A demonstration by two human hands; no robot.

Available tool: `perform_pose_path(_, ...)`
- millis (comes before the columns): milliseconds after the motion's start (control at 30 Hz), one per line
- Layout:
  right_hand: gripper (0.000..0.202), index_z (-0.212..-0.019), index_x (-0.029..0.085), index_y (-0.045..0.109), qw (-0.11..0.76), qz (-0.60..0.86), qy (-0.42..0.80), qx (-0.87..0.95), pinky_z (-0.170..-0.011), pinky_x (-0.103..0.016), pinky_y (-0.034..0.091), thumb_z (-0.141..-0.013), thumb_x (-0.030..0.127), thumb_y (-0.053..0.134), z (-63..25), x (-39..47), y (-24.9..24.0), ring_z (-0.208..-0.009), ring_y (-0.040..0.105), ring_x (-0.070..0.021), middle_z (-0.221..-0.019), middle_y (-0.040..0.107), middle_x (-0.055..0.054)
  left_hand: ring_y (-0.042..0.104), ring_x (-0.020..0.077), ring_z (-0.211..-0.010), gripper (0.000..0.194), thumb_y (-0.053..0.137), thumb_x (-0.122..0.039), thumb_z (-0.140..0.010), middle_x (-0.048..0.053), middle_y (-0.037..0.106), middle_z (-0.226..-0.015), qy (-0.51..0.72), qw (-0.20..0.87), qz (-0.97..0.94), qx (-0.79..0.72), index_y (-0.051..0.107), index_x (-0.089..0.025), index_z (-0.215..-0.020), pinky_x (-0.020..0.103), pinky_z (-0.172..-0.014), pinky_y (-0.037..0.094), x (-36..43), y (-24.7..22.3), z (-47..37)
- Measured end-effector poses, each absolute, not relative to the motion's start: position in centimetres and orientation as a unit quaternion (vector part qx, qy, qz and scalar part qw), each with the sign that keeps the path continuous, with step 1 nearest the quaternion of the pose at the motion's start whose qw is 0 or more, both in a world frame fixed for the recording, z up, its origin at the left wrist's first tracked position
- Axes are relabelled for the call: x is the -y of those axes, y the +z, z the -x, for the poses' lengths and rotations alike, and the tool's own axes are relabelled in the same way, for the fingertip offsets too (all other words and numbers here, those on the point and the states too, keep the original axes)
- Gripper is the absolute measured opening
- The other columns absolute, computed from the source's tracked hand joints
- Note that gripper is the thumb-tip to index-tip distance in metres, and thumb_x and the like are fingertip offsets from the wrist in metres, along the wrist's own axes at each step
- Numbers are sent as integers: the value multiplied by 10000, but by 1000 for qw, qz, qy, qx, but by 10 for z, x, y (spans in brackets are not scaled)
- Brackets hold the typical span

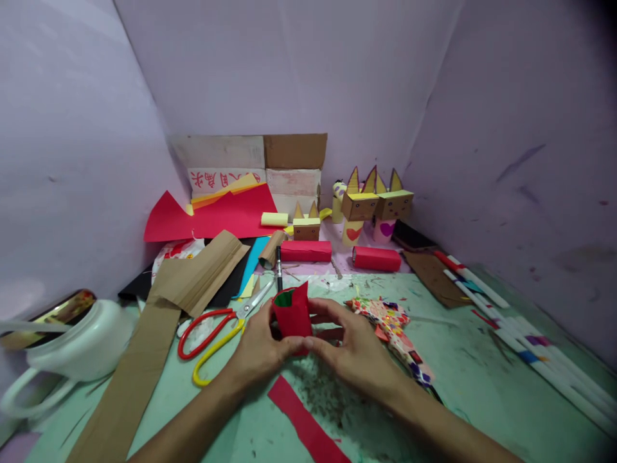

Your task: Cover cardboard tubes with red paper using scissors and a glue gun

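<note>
Between my two hands stands a small paper tube (pixel 292 318) wrapped in red paper, green inside, with a pointed flap at its top right edge. My left hand (pixel 263 344) grips its left side, the thumb pressed on the front near the bottom. From the other side my right hand (pixel 340 337) curls its fingers round it, thumb tip meeting the left thumb. Scissors (pixel 236 318) with one red and one yellow handle lie left of my left hand. A flower-patterned glue gun (pixel 390 328) rests right of my right hand. Below the hands lies a red paper strip (pixel 306 421).
Behind the hands lie red-wrapped tubes (pixel 306 251), a marker (pixel 279 269) and cardboard animal figures (pixel 360 207). Cardboard strips (pixel 139 360) and a white pot (pixel 81 341) stand at the left. Several glue sticks (pixel 525 344) lie right, and red paper (pixel 216 215) at the back.
</note>
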State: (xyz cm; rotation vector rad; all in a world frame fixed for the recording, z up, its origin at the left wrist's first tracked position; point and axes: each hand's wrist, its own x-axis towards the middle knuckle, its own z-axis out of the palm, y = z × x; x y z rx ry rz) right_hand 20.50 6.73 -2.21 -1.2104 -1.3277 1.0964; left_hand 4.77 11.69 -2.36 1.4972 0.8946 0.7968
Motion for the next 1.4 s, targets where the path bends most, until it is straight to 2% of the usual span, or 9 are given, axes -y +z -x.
perform_pose_path(200,330,-1012,192,650,509,508,438,540,-780,-377,568,-685,147,634,-203,-66,-22,-925,667,-221,-1055,705,-79,563,300,-1103,606,790,-358,-641,109,647,-1162,290,624,-653,-318,564,-162,-1168,392,-935,437,-120,-19,-38)
perform_pose_path(367,277,-941,176,653,523,517,429,525,-743,-375,584,-668,163,605,-203,-66,-26,-888,673,-225,-989,699,-88,599,260,-940,504,770,-295,-625,79,673,-1005,265,652,-642,-305,616,-141,-1079,372,-837,458,-125,-20,-33)
perform_pose_path(533,277,-974,177,623,536,514,399,538,-728,-386,593,-700,199,592,-205,-66,-25,-886,664,-227,-986,668,-93,598,222,-809,366,747,-262,-614,47,671,-876,296,543,-704,-350,627,-145,-940,327,-720,473,-121,-20,-42)
perform_pose_path(733,433,-1135,238,562,544,496,271,620,-700,-324,581,-721,183,674,-219,-55,-9,-863,628,-183,-1017,619,-49,586,232,-860,231,696,-165,-642,50,654,-888,316,463,-742,-367,621,-157,-861,346,-766,458,-118,-19,-43)
perform_pose_path(800,466,-1169,262,541,529,482,214,664,-671,-305,556,-737,167,687,-225,-52,-6,-789,614,-160,-985,604,-30,583,239,-889,228,670,-157,-669,62,654,-924,321,420,-761,-375,617,-161,-891,361,-781,457,-117,-19,-41)
perform_pose_path(900,387,-1165,250,558,482,436,131,748,-607,-289,494,-802,141,636,-235,-52,-5,-687,584,-145,-843,583,-10,584,234,-897,294,635,-138,-701,69,649,-972,328,341,-803,-363,597,-172,-990,373,-783,459,-115,-22,-38)
perform_pose_path(1000,354,-1187,243,551,425,389,101,811,-550,-269,431,-854,130,593,-243,-54,-6,-616,590,-138,-750,618,5,576,223,-862,266,593,-118,-732,56,641,-930,333,297,-831,-331,586,-186,-989,363,-743,458,-114,-25,-35)
perform_pose_path(1200,207,-1040,232,590,355,381,37,853,-465,-264,335,-885,116,517,-248,-55,-6,-523,584,-142,-671,655,6,540,220,-852,304,518,-34,-702,43,626,-892,338,252,-859,-292,573,-203,-949,353,-723,440,-114,-21,-33)
perform_pose_path(1400,193,-968,228,608,324,365,5,873,-466,-269,320,-877,97,498,-248,-56,-3,-554,609,-146,-722,681,-9,505,230,-873,354,508,4,-674,41,627,-904,317,195,-885,-281,561,-195,-961,355,-728,427,-115,-18,-30)
